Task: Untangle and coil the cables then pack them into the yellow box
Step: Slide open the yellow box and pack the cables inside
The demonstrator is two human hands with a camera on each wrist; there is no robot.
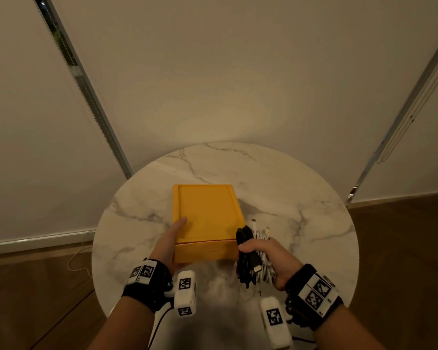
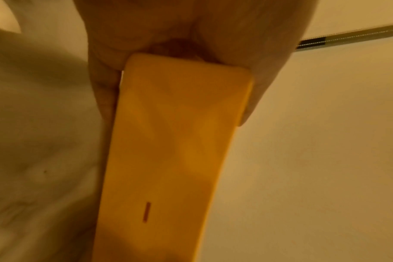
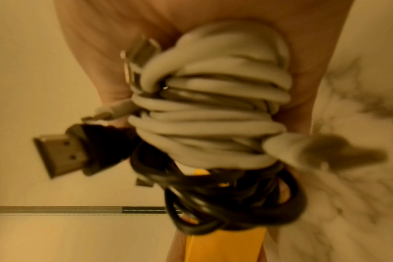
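Note:
A closed yellow box (image 1: 207,223) sits near the middle of the round marble table (image 1: 301,198). My left hand (image 1: 171,242) grips its near left corner, thumb on the lid and fingers below; the left wrist view shows the box's front side (image 2: 175,150) held between thumb and fingers. My right hand (image 1: 266,258) holds two coiled bundles together at the box's near right corner: a black cable (image 1: 245,256) and a white cable (image 1: 264,251). In the right wrist view the white coil (image 3: 213,115) lies above the black coil (image 3: 231,200), with an HDMI plug (image 3: 61,154) sticking out left.
The table stands against a wall of pale roller blinds (image 1: 213,84). Wooden floor (image 1: 402,248) lies on both sides. A thin white cord (image 1: 80,253) runs across the floor at the left.

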